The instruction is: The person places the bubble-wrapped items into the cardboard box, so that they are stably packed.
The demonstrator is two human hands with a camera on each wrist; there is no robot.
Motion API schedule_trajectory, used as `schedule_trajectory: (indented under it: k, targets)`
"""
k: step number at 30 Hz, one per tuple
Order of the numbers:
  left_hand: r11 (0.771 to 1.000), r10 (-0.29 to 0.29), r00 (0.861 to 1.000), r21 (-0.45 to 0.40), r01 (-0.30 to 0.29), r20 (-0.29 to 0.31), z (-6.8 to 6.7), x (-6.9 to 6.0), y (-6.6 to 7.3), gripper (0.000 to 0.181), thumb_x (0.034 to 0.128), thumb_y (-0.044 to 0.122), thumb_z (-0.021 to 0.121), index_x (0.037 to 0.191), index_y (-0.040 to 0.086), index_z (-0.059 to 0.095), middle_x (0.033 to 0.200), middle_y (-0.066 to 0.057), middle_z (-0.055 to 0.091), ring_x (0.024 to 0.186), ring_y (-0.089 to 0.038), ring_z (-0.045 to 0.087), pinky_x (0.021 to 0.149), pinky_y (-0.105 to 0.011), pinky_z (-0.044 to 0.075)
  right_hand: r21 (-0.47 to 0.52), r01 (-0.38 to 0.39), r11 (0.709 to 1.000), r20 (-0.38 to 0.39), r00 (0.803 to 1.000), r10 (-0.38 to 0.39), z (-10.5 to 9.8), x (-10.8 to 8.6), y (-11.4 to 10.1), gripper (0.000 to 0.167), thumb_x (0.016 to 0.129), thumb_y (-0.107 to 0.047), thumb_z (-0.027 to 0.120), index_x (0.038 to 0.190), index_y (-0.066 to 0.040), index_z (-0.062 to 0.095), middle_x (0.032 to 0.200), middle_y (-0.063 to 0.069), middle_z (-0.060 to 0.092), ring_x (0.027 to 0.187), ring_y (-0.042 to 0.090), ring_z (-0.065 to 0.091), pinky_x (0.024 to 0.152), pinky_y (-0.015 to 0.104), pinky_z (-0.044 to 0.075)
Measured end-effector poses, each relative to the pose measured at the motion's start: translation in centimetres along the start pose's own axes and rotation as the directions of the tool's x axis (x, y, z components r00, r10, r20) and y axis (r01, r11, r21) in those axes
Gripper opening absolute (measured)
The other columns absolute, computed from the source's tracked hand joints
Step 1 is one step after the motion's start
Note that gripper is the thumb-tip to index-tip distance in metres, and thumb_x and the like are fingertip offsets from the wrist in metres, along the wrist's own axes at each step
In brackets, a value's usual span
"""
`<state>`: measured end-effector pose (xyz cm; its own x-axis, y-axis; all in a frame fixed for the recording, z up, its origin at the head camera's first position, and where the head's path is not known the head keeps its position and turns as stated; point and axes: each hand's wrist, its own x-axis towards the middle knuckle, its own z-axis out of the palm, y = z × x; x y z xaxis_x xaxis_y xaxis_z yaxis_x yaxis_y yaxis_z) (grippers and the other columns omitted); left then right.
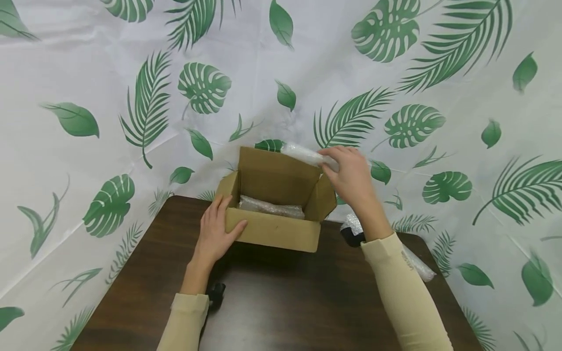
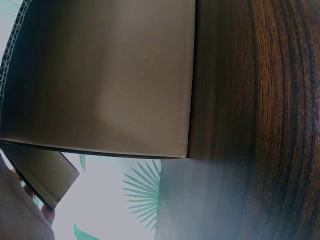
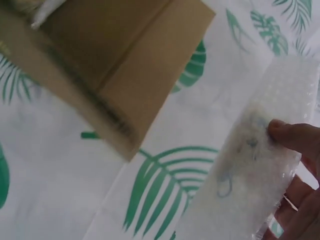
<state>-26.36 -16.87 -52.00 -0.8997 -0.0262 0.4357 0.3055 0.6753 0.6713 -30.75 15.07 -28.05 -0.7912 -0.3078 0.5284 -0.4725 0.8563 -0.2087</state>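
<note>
An open cardboard box [image 1: 273, 235] stands on the table with its flaps raised. My left hand [image 1: 214, 234] grips its front left corner, thumb on the front wall and fingers at the left flap. Inside lies a bubble-wrapped packet [image 1: 270, 207]. My right hand [image 1: 351, 175] pinches another flat bubble-wrapped packet [image 1: 302, 154] above the box's back right edge. In the right wrist view, the thumb presses on the held packet [image 3: 245, 160], and small coloured shapes show faintly through the wrap; what they are cannot be told.
More bubble wrap [image 1: 419, 264] lies on the right side of the dark wooden table [image 1: 272, 302], partly behind the right forearm. A white sheet with green leaves [image 1: 259, 73] hangs behind the table. Black wrist cameras [image 1: 216, 295] sit on both wrists.
</note>
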Motion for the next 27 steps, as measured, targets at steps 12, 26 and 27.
schedule_trajectory:
  k: [12, 26, 27]
  targets:
    - [1.000, -0.008, 1.000, 0.000, 0.008, 0.006, -0.1, 0.1, -0.1, 0.087, 0.0995, 0.055, 0.071, 0.169, 0.021, 0.031, 0.176, -0.016, 0.025, 0.160, -0.040, 0.026, 0.128, -0.067, 0.019, -0.046, 0.019, 0.999, 0.184, 0.983, -0.010, 4.1, 3.6, -2.7, 0.034, 0.103, -0.024, 0.075, 0.137, -0.020, 0.075, 0.140, 0.005, 0.074, 0.128, 0.032, 0.067, 0.104, 0.054, 0.056]
    - [1.000, -0.003, 1.000, 0.006, 0.002, 0.005, 0.0, 0.1, -0.2, 0.087, 0.0994, 0.056, 0.071, 0.169, 0.021, 0.031, 0.176, -0.016, 0.024, 0.159, -0.042, 0.027, 0.127, -0.068, 0.020, -0.095, -0.040, 0.995, 0.488, 0.869, 0.082, 11.1, 4.5, -3.3, 0.040, 0.110, -0.030, 0.064, 0.149, -0.027, 0.066, 0.149, 0.001, 0.068, 0.121, 0.030, 0.073, 0.091, 0.055, 0.061]
    - [1.000, -0.003, 1.000, 0.007, 0.003, 0.001, 0.0, 0.0, -0.3, 0.087, 0.0994, 0.056, 0.071, 0.168, 0.021, 0.031, 0.176, -0.017, 0.025, 0.159, -0.043, 0.028, 0.127, -0.068, 0.021, -0.088, -0.042, 0.995, 0.503, 0.860, 0.081, 11.6, 4.6, -3.3, 0.040, 0.110, -0.030, 0.063, 0.150, -0.027, 0.066, 0.149, 0.002, 0.068, 0.121, 0.031, 0.073, 0.092, 0.054, 0.061]
